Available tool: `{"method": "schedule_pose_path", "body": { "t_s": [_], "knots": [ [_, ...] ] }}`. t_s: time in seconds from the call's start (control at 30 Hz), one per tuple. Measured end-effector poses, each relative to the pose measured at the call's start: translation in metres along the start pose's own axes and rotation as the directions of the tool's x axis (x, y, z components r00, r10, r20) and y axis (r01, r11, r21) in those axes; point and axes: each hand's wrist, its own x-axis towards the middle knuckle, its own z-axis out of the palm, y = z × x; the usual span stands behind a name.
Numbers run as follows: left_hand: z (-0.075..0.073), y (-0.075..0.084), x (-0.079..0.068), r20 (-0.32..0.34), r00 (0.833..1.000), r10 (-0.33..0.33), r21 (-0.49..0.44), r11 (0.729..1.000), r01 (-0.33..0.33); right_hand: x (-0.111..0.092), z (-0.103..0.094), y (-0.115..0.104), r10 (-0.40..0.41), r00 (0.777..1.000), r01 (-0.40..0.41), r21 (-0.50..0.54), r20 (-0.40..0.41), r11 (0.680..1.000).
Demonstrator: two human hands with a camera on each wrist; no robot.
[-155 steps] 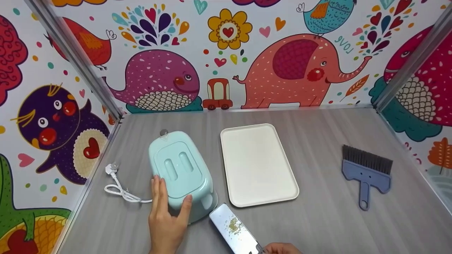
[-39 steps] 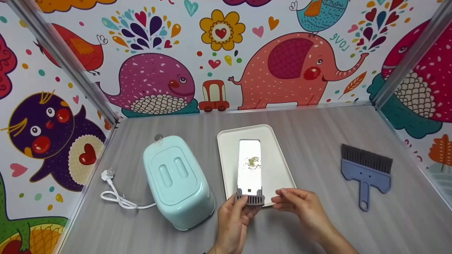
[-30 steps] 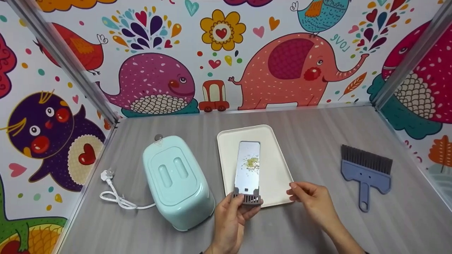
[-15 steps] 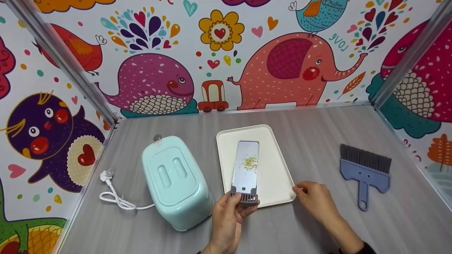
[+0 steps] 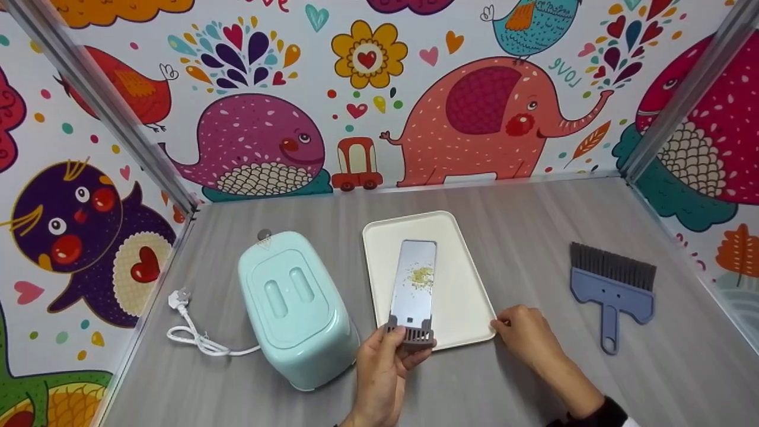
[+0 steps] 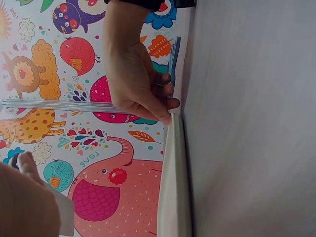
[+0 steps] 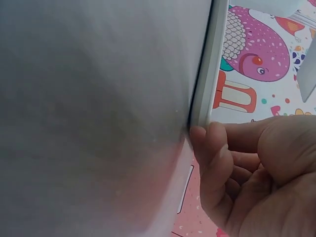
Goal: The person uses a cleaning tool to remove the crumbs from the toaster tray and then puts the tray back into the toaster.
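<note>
My left hand (image 5: 379,373) grips the grey slotted end of a toaster crumb tray (image 5: 408,296), thumb on top. The tray's metal sheet extends away over a cream rectangular tray (image 5: 465,308), and yellowish crumbs (image 5: 421,277) lie scattered on it. At the cream tray's near right corner, my right hand (image 5: 526,337) pinches the rim between thumb and finger. The right wrist view shows this pinch of the right hand (image 7: 256,168) close up. A mint-green toaster (image 5: 302,320) stands left of the left hand, its lid on top.
A white power cord with plug (image 5: 201,341) lies left of the toaster. On the right side of the table lies a blue-grey brush (image 5: 614,296) with dark bristles. Patterned wall panels (image 5: 267,142) enclose the table at the back and both sides.
The left hand left the toaster and now holds the crumb tray over the cream tray, which the right hand earlier held. The right hand moved right and took hold of the cream tray's corner.
</note>
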Motion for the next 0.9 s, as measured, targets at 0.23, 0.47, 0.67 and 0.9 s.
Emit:
{"method": "schedule_pose_path", "body": {
  "t_s": [0.23, 0.47, 0.67, 0.9],
  "knots": [
    [0.001, 0.0, -0.0006, 0.0, 1.0, -0.003, 0.006, 1.0, 0.003, -0.0008, 0.0004, -0.0039, 0.06, 0.998, -0.06, 0.025, -0.016, 0.998],
    [0.0015, 0.0004, -0.0012, -0.013, 1.0, -0.023, 0.028, 0.999, 0.023, -0.0024, 0.0022, -0.0054, 0.083, 0.995, -0.08, 0.048, -0.053, 0.996],
    [0.001, 0.0006, -0.0009, 0.017, 1.0, -0.011, 0.041, 0.999, 0.01, -0.0024, 0.0016, -0.0037, 0.103, 0.993, -0.1, 0.053, -0.063, 0.994],
    [-0.0007, 0.0, -0.0021, 0.039, 0.999, 0.015, 0.027, 1.0, -0.016, -0.0038, 0.0002, -0.001, 0.131, 0.991, -0.127, 0.076, -0.042, 0.989]
  ]
}}
